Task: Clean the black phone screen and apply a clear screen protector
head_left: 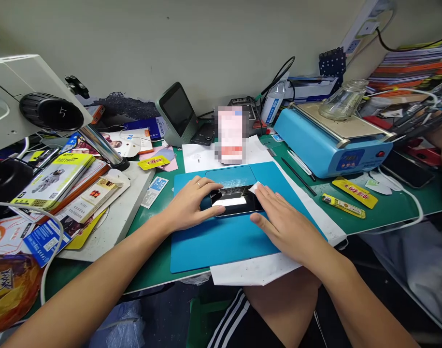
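Observation:
A smartphone [235,200] with a dark, glossy screen lies flat on a blue work mat [199,246]. My left hand [193,202] grips its left end, thumb along the near edge and fingers at the far edge. At the opposite end, my right hand [278,217] presses a small white wipe [255,187] against the glass with its fingertips. Most of that wipe is hidden under the fingers, and my right thumb sits apart near the phone's lower right corner. Light reflects off the middle of the screen.
Behind the mat stands a phone [231,135] with a blurred-out screen. To the right are a blue heating plate machine [307,140] bearing a glass jar [344,99], black tweezers [298,175] and yellow packets [354,192]. A microscope stand [105,147] and battery boxes [54,181] occupy the left.

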Demonstrator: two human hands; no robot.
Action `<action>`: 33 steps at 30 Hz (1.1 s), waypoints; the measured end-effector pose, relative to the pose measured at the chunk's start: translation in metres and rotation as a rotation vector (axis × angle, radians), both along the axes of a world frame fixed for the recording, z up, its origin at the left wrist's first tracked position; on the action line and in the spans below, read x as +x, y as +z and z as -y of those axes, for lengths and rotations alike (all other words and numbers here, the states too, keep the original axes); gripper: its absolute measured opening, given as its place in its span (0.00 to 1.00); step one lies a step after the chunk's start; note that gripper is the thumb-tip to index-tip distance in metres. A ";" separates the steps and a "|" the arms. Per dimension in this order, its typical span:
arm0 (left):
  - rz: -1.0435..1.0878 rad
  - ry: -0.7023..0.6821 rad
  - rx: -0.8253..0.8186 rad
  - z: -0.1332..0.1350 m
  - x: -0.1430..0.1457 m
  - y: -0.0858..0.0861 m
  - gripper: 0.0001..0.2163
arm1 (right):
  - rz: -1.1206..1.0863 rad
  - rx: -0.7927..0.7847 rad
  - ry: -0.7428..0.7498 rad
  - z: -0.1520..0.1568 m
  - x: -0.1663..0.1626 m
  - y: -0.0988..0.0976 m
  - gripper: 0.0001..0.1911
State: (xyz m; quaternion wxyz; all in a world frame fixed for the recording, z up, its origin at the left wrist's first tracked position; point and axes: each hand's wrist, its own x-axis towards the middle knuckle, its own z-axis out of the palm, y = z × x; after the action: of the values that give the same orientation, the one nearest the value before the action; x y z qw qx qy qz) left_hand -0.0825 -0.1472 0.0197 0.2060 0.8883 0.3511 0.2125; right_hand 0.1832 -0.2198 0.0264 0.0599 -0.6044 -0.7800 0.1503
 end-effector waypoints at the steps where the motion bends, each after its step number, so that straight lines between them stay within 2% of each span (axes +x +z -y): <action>1: -0.004 -0.005 0.001 0.000 0.000 0.000 0.23 | -0.005 0.002 0.003 0.000 0.000 0.001 0.49; 8: -0.066 -0.054 0.003 -0.001 0.000 0.001 0.33 | 0.015 0.048 0.063 0.037 0.002 0.000 0.50; 15: -0.077 -0.064 0.021 0.000 0.001 -0.001 0.35 | -0.031 0.049 0.050 0.000 -0.010 0.002 0.49; 23: -0.084 -0.068 0.028 -0.001 0.002 -0.002 0.35 | -0.025 0.048 0.104 0.032 -0.016 0.003 0.49; 29: -0.082 -0.065 0.044 -0.001 0.002 -0.005 0.33 | -0.071 0.046 0.124 -0.006 -0.025 0.010 0.46; 33: -0.079 -0.059 0.027 -0.001 0.001 -0.005 0.32 | -0.054 0.093 0.134 -0.001 -0.025 0.009 0.46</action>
State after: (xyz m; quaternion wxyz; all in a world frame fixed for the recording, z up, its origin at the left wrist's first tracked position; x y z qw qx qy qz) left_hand -0.0811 -0.1463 0.0143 0.1861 0.9086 0.3300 0.1757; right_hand 0.1584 -0.2189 0.0358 0.0986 -0.5433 -0.8229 0.1338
